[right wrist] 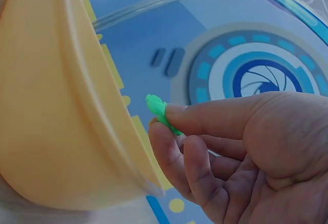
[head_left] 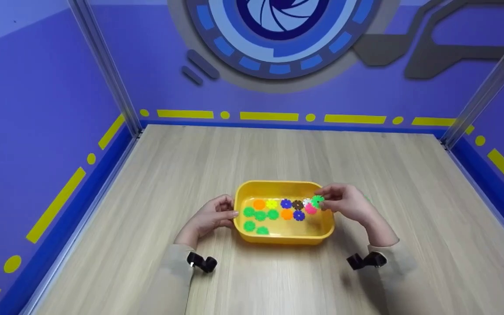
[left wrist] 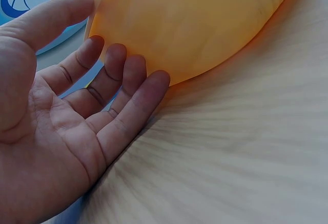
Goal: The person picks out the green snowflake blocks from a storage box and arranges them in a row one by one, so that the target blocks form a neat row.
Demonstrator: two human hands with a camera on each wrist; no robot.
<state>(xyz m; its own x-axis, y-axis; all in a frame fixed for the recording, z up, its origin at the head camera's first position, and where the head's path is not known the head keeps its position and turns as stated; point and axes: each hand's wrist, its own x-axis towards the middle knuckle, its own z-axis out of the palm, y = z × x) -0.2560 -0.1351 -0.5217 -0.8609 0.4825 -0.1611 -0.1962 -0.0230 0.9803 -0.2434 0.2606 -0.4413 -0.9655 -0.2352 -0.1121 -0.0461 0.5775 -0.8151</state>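
Note:
A yellow plastic bin [head_left: 285, 239] stands on the table, with several flower-shaped notched discs in green, orange, yellow, blue, brown, white and pink inside. My left hand [head_left: 210, 216] grips its left end: the thumb reaches the rim, and the fingertips [left wrist: 159, 78] lie against the outer wall [left wrist: 205, 29]. Over the right end, my right hand [head_left: 350, 204] pinches a green flower-shaped disc [head_left: 317, 201] between thumb and fingers. The right wrist view shows that green disc [right wrist: 156, 106] edge-on, held beside the bin's rim. Green discs [head_left: 260, 215] lie grouped at the bin's left.
The wood-grain table [head_left: 217, 157] stretches around the bin. A small green bit [head_left: 367, 198] shows just behind my right wrist. Blue panels [head_left: 155, 70] with yellow marks wall off the back and both sides, joined by metal corner posts [head_left: 107, 65].

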